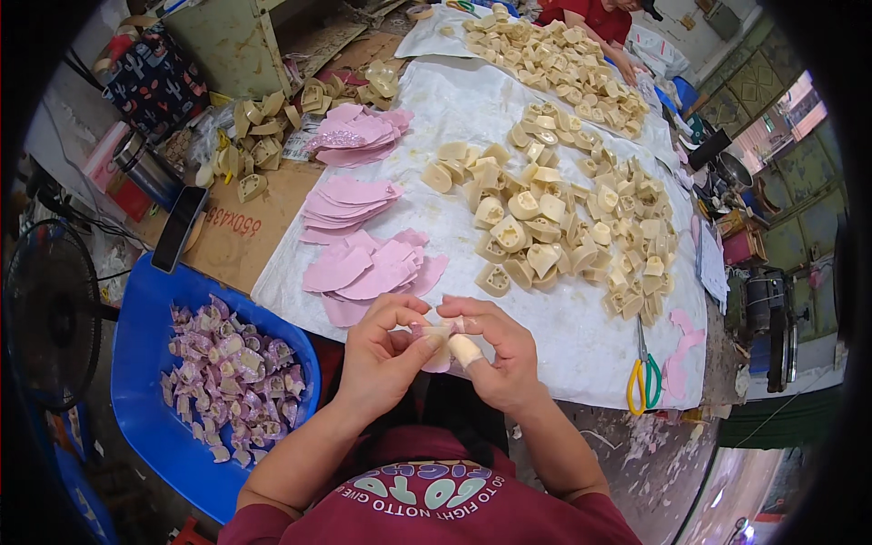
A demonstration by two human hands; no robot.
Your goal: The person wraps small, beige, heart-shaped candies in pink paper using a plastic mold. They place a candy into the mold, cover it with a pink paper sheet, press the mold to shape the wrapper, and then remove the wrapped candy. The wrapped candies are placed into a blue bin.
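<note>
My left hand (374, 365) and my right hand (510, 365) meet over the table's near edge. Between their fingertips is a small cream shoe heel (440, 361) with pink material against it, largely hidden by the fingers. Both hands are closed on it; a pale cover sits on my right thumb. Just beyond my left hand lie pink cut pieces (368, 272) in a loose pile, with a second stack of pink pieces (345, 207) and glittery pink pieces (350, 136) farther back. Many bare cream heels (545, 213) are heaped ahead of my right hand.
A blue basin (136, 400) at left holds pink-covered heels (238, 363). Scissors (645, 377) with yellow and green handles lie at the table's near right, beside pink scraps (677, 359). A phone (179, 227) overhangs the basin. Another person (595, 23) sits by the far heap (563, 73).
</note>
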